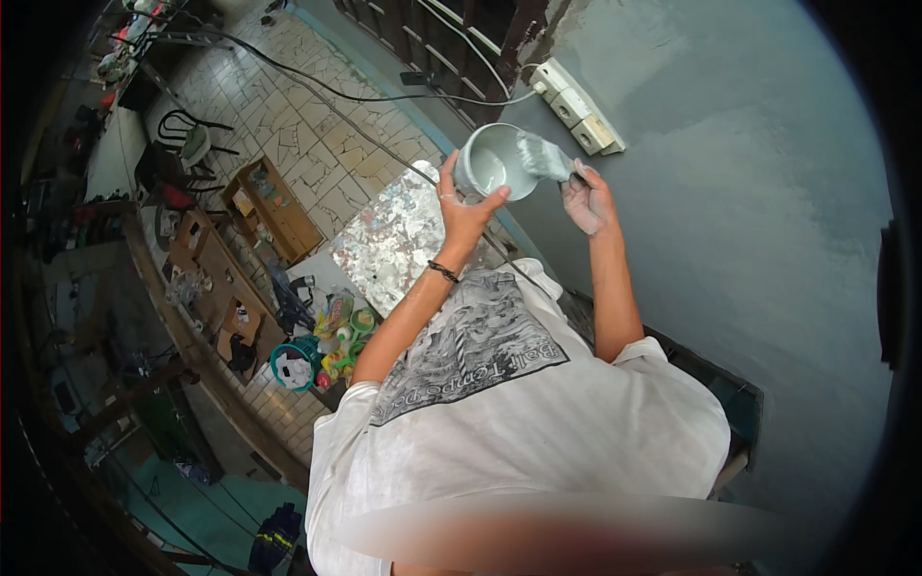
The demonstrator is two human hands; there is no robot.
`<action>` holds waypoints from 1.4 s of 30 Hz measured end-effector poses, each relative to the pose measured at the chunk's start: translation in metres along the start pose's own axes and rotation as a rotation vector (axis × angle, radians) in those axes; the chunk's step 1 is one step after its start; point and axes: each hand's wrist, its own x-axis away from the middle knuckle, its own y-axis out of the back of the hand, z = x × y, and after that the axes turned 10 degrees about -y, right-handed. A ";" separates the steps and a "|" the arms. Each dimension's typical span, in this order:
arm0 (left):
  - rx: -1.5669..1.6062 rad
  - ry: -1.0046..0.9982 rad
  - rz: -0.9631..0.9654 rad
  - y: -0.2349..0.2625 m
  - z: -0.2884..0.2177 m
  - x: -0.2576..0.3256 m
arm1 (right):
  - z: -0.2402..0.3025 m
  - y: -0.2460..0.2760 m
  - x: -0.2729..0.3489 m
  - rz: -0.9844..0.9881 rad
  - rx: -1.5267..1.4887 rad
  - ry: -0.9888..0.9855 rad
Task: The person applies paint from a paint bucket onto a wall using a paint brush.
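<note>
My left hand point(463, 213) is closed around the side of a small white paint pot point(473, 158), thumb at the near rim. The pot is tilted so its inside shows, with pale grey-green paint coating the wall and bottom. In my right hand point(590, 200) is a paintbrush point(545, 157), gripped near its bristles. The bristles are thick with pale paint and overlap the pot's right rim; whether they touch it I cannot tell. My fingers hide most of the brush's handle.
A grey painted wall point(730, 211) rises close on the right, with a socket strip point(580, 108) and a plugged-in cable point(384, 99). Below my left arm lies a paint-spattered board point(379, 245). A wooden drawer point(274, 211) and a teal basket point(294, 365) stand on the left.
</note>
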 end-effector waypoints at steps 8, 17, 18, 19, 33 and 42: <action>0.353 0.166 0.028 0.009 -0.003 0.000 | 0.127 -0.054 -0.005 -0.274 0.588 0.931; 0.363 0.210 0.028 0.012 -0.019 0.002 | 0.154 -0.040 -0.061 -0.528 1.825 1.252; 0.365 0.208 0.019 0.011 -0.018 0.003 | 0.153 -0.036 -0.063 -0.540 1.788 1.185; 0.371 0.201 0.022 0.010 -0.017 0.002 | 0.155 -0.034 -0.065 -0.533 1.790 1.185; 0.348 0.188 -0.002 0.013 -0.012 0.003 | 0.159 -0.086 -0.050 -0.441 1.872 1.352; 0.349 0.197 0.043 0.017 -0.021 0.002 | 0.191 -0.057 -0.073 -0.580 1.885 1.364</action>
